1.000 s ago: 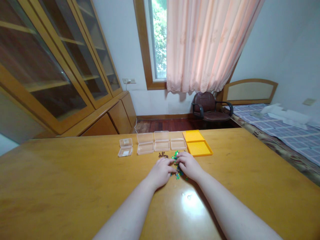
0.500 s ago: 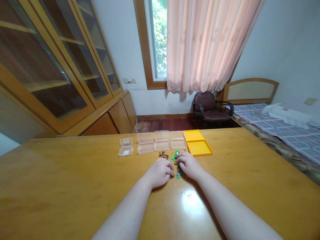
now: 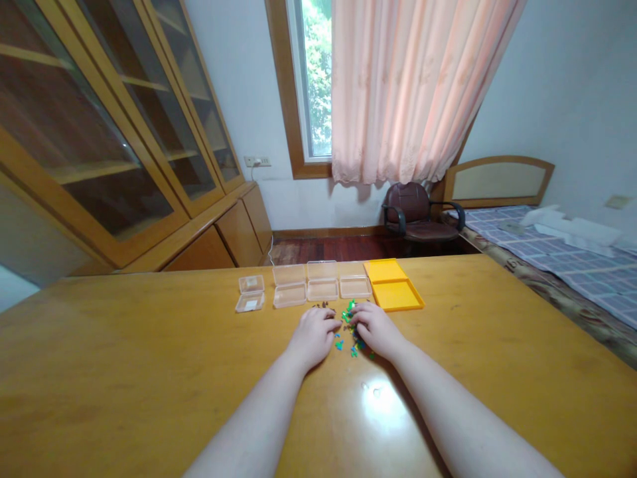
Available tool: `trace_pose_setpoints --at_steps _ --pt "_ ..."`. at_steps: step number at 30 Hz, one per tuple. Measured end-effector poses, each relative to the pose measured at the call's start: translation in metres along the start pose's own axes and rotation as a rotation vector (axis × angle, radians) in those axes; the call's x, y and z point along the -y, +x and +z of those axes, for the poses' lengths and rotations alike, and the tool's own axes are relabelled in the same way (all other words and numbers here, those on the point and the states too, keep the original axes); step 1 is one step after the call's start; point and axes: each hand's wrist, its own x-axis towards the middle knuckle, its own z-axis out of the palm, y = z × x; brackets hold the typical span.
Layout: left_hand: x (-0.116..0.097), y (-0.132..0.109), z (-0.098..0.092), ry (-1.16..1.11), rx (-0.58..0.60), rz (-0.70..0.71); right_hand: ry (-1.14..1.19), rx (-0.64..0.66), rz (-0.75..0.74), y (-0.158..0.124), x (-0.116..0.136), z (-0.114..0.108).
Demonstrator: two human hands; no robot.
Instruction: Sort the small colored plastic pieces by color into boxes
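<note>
Small brown plastic pieces [image 3: 325,304] lie scattered on the wooden table, partly covered by my left hand [image 3: 313,340]. Its fingers are bent and apart, resting over the pieces, with no held thing visible. To the right is a loose pile of small green, blue and yellow pieces [image 3: 346,317]. My right hand [image 3: 379,330] rests at the right side of this pile, fingers curved and apart above it, hiding part of it. A few blue-green pieces [image 3: 339,345] lie between the two hands.
Behind the pieces stand open clear plastic boxes [image 3: 290,304] in a row. A smaller clear case [image 3: 250,307] is at their left, an open yellow box [image 3: 398,307] at their right. Beyond the table [image 3: 149,372] are a chair [image 3: 411,206], a bed and a glass-fronted cabinet.
My left hand has shifted slightly left and forward over the brown pieces, its fingers straighter, uncovering blue-green pieces between the hands. My right hand has hardly moved.
</note>
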Motion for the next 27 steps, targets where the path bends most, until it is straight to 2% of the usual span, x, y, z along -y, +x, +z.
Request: trace_pose_setpoints --at_steps 4,12,19,27 --pt "-0.0029 -0.0003 0.0021 0.004 0.038 0.073 0.005 -0.001 0.001 0.0001 -0.0010 0.0001" --pt "0.0012 0.0015 0.0023 0.046 -0.055 -0.110 0.017 0.009 0.018 0.0001 0.0003 -0.0011" --pt "-0.0045 -0.0001 0.0020 -0.003 0.016 0.035 0.023 -0.004 0.024 0.0003 -0.0001 -0.0003" --pt "-0.0060 0.0005 0.0014 0.000 0.049 0.047 0.034 -0.004 0.030 0.0011 0.0009 -0.0008"
